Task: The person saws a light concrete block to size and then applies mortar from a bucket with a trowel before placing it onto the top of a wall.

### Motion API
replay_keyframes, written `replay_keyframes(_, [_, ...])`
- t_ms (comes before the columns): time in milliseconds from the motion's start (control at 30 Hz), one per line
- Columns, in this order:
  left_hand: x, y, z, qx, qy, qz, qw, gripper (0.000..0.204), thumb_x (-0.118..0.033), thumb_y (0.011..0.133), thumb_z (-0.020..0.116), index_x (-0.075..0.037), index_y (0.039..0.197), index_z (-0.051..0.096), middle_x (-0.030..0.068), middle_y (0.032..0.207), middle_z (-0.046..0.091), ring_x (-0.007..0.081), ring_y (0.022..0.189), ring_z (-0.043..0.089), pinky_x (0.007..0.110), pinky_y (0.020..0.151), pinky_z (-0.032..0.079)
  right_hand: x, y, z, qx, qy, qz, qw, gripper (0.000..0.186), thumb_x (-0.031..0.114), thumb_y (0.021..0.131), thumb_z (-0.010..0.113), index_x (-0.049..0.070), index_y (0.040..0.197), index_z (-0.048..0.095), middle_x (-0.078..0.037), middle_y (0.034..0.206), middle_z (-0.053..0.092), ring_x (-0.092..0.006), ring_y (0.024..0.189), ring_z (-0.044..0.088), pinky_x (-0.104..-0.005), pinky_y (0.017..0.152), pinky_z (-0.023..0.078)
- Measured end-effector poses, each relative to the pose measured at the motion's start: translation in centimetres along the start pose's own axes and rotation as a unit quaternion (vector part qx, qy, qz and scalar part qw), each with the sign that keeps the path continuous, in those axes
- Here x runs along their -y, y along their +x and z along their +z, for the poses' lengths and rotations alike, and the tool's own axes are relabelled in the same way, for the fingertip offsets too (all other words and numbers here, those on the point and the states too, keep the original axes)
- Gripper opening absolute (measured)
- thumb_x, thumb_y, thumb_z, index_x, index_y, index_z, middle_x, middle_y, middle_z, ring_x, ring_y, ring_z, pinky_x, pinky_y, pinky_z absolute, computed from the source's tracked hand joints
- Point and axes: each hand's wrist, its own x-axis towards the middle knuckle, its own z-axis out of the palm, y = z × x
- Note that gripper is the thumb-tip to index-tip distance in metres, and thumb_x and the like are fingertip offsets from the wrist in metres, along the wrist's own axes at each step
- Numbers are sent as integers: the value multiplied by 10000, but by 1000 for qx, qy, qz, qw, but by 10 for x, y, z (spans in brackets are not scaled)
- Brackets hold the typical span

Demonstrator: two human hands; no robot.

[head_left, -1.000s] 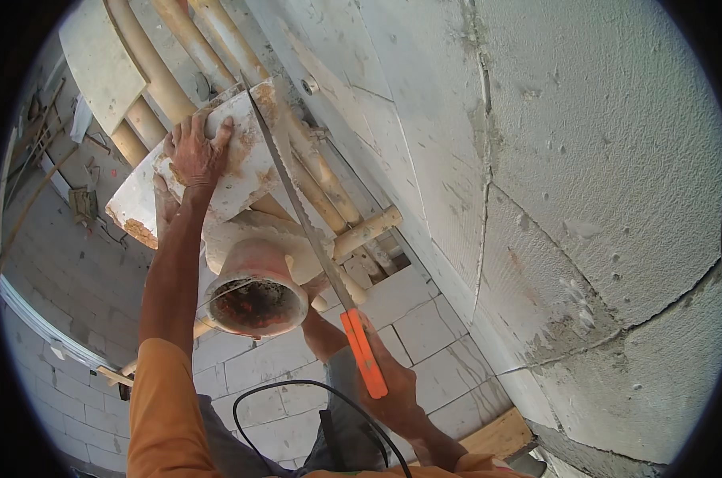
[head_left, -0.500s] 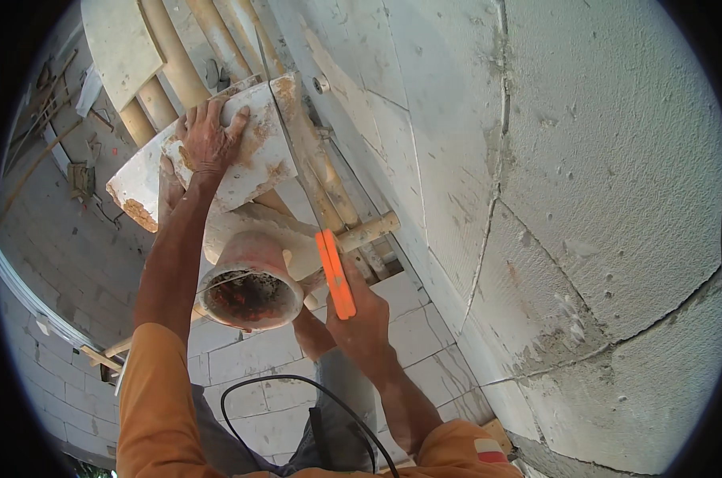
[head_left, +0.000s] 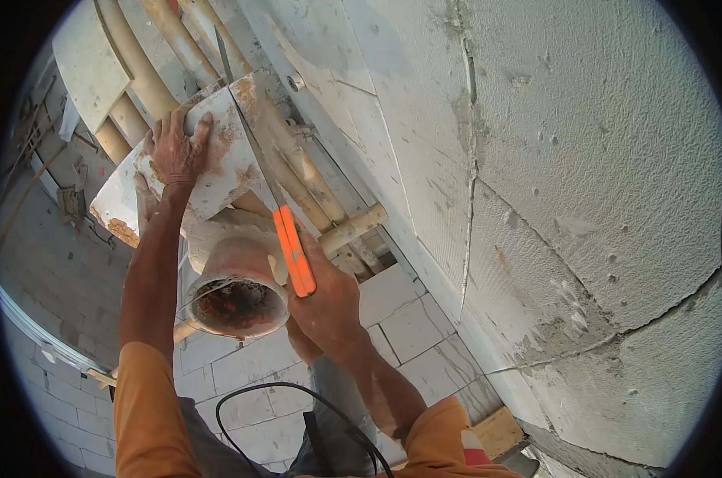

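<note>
A white, brown-stained lightweight block (head_left: 221, 179) lies at a slant on wooden poles. My left hand (head_left: 178, 151) presses on its top, thumb apart, fingers curled over the far edge. In my right hand (head_left: 329, 299), closed tightly, is the orange handle of a handsaw (head_left: 294, 251). Its thin dark blade runs up across the block's right end, and the tip sticks out past the far edge. What looks like part of a foot (head_left: 144, 199) rests on the block beside my left wrist. Just below the block, a dirty bucket (head_left: 237, 263) lies tipped with its mouth toward me.
A pale wall (head_left: 584, 143) with cracked mortar joints rises close on the right. Round wooden poles (head_left: 142, 68) and a pale board (head_left: 90, 68) lie at the far left. Light block paving (head_left: 257, 358) is under me, with a black cable (head_left: 297, 386) looping across my legs.
My right hand has pushed the saw forward, bringing the handle closer to the block. My left hand keeps its place on the block. The whole view has shifted slightly.
</note>
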Motion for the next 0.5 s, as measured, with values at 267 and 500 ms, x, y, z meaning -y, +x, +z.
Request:
replay_keyframes(267, [1, 2, -9, 28, 7, 1, 1000, 502, -577, 898, 584, -159, 1170, 644, 65, 1080, 640, 280, 1125, 565, 480, 1049, 336, -52, -81, -8, -49, 113, -80, 989, 547, -73, 834, 641, -88, 1354, 473, -257, 1264, 626, -343, 1054, 694, -345, 845, 590])
replay_keyframes(500, [7, -12, -8, 40, 17, -11, 999, 493, -553, 894, 584, -145, 1162, 651, 67, 1108, 645, 287, 1130, 564, 474, 1047, 330, -31, -54, 7, -70, 126, -61, 988, 556, -87, 800, 677, -91, 1326, 499, -254, 1278, 619, -332, 1073, 693, -337, 847, 586])
